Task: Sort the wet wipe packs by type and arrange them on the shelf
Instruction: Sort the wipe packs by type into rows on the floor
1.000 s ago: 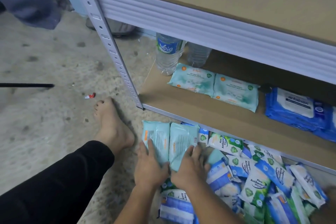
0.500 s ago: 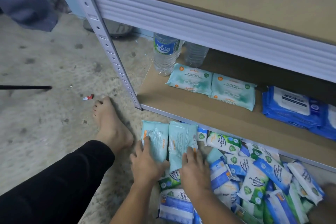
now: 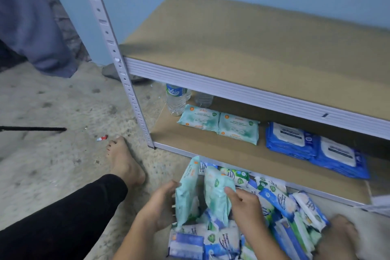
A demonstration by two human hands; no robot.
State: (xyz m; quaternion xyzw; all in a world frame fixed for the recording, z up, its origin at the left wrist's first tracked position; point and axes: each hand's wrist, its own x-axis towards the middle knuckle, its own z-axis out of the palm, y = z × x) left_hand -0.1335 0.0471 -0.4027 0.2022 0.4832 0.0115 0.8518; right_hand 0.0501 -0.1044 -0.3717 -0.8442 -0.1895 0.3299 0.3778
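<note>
In the head view, our left hand (image 3: 160,205), low in the frame just left of centre, has its fingers curled round the outer edge of one mint pack (image 3: 186,192). Our right hand (image 3: 244,202), beside it at lower centre, pinches the edge of a second mint pack (image 3: 217,196) between thumb and fingers. Both packs are over the near end of the mixed pile (image 3: 280,207) on the floor, just below the front edge of the lower shelf (image 3: 200,148).

We judge the main risk to be slippage. Each pack is soft and held by one edge only, so it could sag and drop back among the other types. Lifted too low, the leading ends could also catch the shelf's metal lip. A careless push could shove the two matching packs (image 3: 219,123) already lying on the shelf into the water bottle (image 3: 176,99) behind them.

The held packs stand on edge, side by side. Their long axes run up the frame, upper ends pointing toward the shelf.
</note>
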